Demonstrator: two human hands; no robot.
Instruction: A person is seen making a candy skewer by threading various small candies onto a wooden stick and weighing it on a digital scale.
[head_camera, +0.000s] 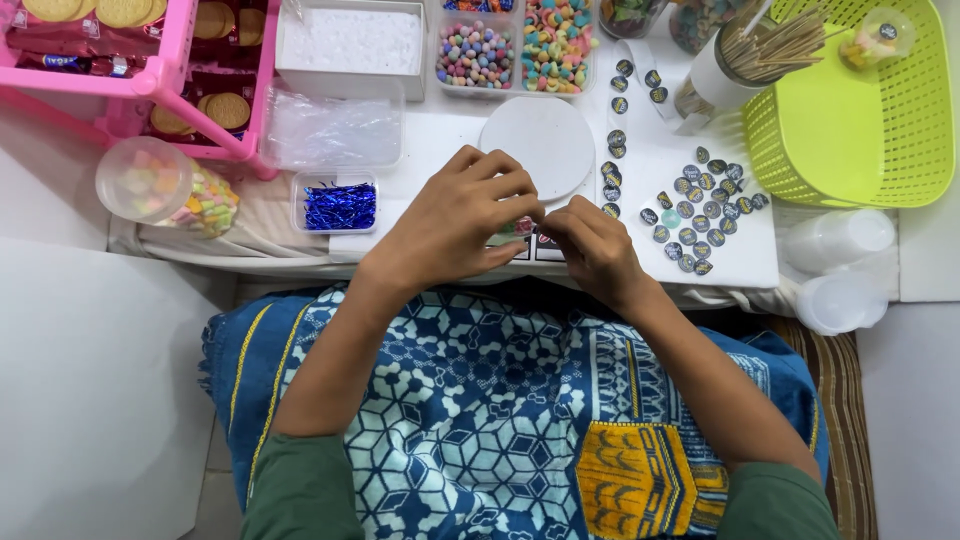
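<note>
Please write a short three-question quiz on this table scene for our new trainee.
1. True or false: the left hand and the right hand meet over a small item at the table edge.
2. The small clear box beside the left hand holds: A) blue shiny strips, B) biscuits, C) wooden sticks.
3. What colour is the basket at the far right?

Key: 1 true; 2 A; 3 lime green.

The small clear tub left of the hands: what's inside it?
The small clear tub holds a pile of shiny blue twist ties, seen through its open top. Whatever lies beneath the pile, and the tub's floor, is covered. The left hand is nearest it, not touching.
</note>
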